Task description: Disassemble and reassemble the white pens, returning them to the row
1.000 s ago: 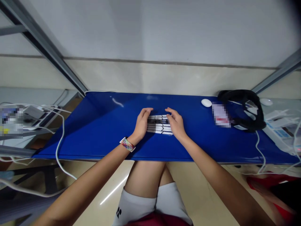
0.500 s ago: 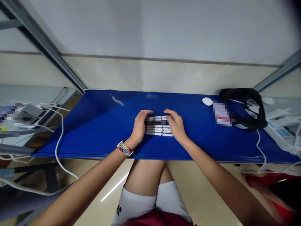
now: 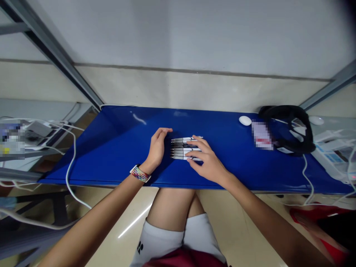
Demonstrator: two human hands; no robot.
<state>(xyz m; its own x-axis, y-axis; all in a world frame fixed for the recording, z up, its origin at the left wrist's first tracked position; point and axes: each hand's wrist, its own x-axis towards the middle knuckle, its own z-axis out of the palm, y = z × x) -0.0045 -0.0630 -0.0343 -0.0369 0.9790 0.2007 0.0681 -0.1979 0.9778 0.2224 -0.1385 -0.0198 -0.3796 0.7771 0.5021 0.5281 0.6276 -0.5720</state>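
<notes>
Several white pens [image 3: 179,152] lie side by side in a row on the blue table [image 3: 116,148], their dark tips toward the left. Over their right part rests my right hand [image 3: 205,157], its fingers spread across the barrels. My left hand [image 3: 158,146] stands on its edge just left of the tips, apart from them, with nothing in it and the thumb off to the side. A colourful woven watch band [image 3: 141,173] is on my left wrist.
At the right lie a white mouse [image 3: 245,120], a blurred-out flat item [image 3: 262,135] and a black headset-like strap [image 3: 296,148]. White cables hang over the table's front edge on both sides. A person's red clothing shows at the lower right.
My left hand has moved left, away from the pen tips. My right hand has turned from the pens' right ends to lie over them with fingers spread.
</notes>
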